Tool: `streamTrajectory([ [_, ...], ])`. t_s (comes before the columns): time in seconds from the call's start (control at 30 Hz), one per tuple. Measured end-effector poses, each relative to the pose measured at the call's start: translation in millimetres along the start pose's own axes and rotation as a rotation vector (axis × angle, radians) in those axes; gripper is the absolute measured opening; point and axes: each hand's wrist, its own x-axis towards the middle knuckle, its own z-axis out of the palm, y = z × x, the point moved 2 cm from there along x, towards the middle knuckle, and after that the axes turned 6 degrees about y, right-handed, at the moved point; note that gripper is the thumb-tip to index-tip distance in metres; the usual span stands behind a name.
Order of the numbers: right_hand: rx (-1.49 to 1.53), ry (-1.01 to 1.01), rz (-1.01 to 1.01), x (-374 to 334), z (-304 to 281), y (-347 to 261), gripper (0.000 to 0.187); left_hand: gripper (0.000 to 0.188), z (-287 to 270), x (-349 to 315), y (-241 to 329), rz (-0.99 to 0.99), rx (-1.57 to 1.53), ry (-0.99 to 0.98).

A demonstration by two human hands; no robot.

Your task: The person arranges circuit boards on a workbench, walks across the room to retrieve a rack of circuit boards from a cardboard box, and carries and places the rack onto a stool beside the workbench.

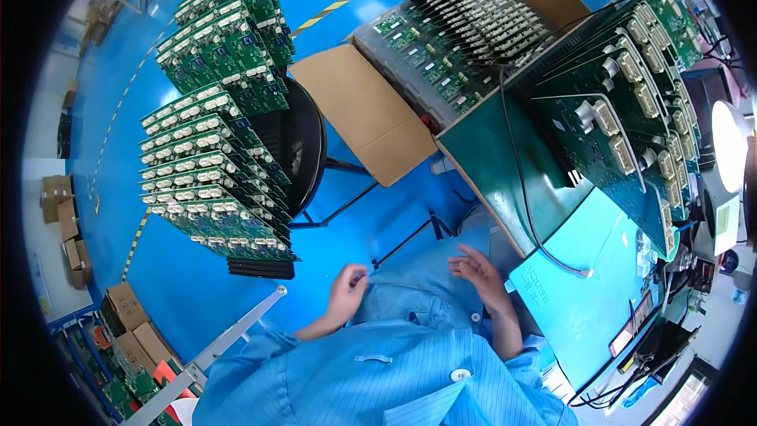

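Above my lap, my left hand (345, 295) is loosely curled, with nothing visible in it. Across from it, my right hand (478, 274) has its fingers apart and holds nothing. Neither hand touches a circuit board. On the left, green circuit boards (193, 162) with rows of white connectors stand upright in a black rack (260, 268), by a round black stool (303, 142). Closest to my right hand is the workbench's light green mat (564, 284). Larger green boards (599, 130) stand in a row on the bench at the right.
An open cardboard box (367, 110) beyond my hands holds a tray of boards (430, 59) and a dense upright row of others. A dark cable (516, 166) crosses the bench. A metal bar (229, 335) lies at lower left, near shelves of boards. A bright lamp (727, 146) glows at right.
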Motion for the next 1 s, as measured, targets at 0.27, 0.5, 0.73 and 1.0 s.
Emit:
streamTrajectory([
  [0.27,-0.094,0.007,0.020,-85,0,-43,0.046,0.020,176,175,4,0.092,-0.026,-0.045],
  [0.5,0.006,0.203,0.026,-109,-10,-25,0.044,0.013,252,307,-27,-0.402,-0.289,-0.042],
  [0.73,-0.003,0.190,0.184,-111,-12,-20,0.045,0.014,226,332,-19,-0.343,-0.139,0.234],
  [1.0,-0.127,0.135,0.179,-80,-4,-32,0.040,0.018,197,295,56,-0.048,-0.114,0.535],
])
